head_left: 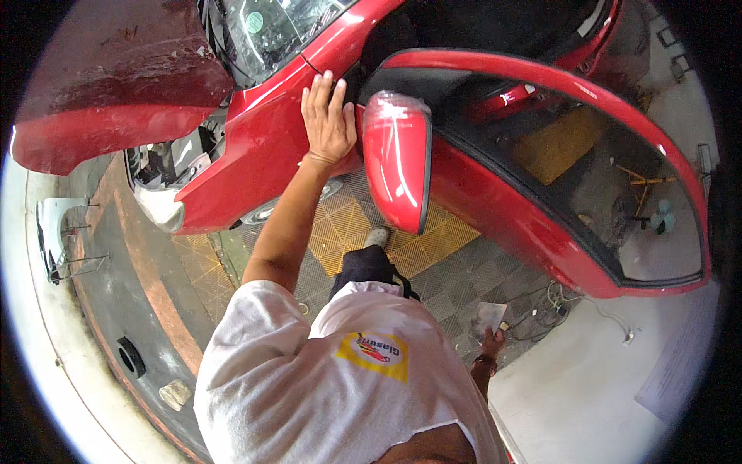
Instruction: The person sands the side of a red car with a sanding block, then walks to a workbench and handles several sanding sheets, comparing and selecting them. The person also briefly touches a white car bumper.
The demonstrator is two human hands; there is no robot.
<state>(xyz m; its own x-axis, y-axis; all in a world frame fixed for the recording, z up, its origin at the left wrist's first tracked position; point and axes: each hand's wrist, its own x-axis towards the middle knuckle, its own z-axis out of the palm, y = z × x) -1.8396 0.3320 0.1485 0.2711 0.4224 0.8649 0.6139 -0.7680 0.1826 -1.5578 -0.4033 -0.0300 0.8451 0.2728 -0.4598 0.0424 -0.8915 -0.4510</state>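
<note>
My left hand [328, 120] lies flat, fingers stretched out, against the red car's front fender [267, 139], close to the gap at the open door. Just right of that hand is the red side mirror [394, 158] with a clear strip along its top. The mirror hides part of the open red front door [495, 201]. Low at my right side, my right hand [491, 346] is closed on a thin, flat, pale grey piece [490, 315]; its exact kind cannot be made out.
The red hood [124, 131] stands raised at the left. Cables [545, 313] lie on the floor near the wall at right. A white car panel rests on a stand [69, 263] at far left. A black tyre-like ring [131, 357] and a pale lump [175, 394] lie lower left.
</note>
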